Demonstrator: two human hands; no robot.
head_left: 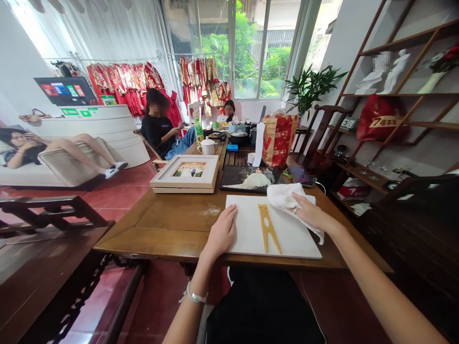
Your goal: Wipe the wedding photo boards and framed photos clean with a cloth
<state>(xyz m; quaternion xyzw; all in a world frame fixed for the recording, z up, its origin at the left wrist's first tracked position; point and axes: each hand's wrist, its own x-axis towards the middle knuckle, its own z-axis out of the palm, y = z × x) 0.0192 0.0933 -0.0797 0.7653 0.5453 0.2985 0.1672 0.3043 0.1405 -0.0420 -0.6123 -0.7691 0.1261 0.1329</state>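
A flat white board [247,239] lies on the wooden table in front of me. My left hand [224,230] grips its left edge, with the fingers along the side. On the board's right part my right hand [309,210] presses a folded white cloth [281,195], which hangs past the board's right edge. Between my hands lies a flat yellow two-pronged piece [266,224] with an animal-shaped top and an oval hole. Neither hand touches it. A dark panel with a white raised design [247,180] sits just behind the board.
Stacked white picture frames [186,172] lie at the left of the wooden table [158,220], near a white lidded mug [207,145]. A red and tan paper bag [281,138] stands behind. One person [159,126] sits beyond the table, another farther back; a third reclines on a sofa [68,167].
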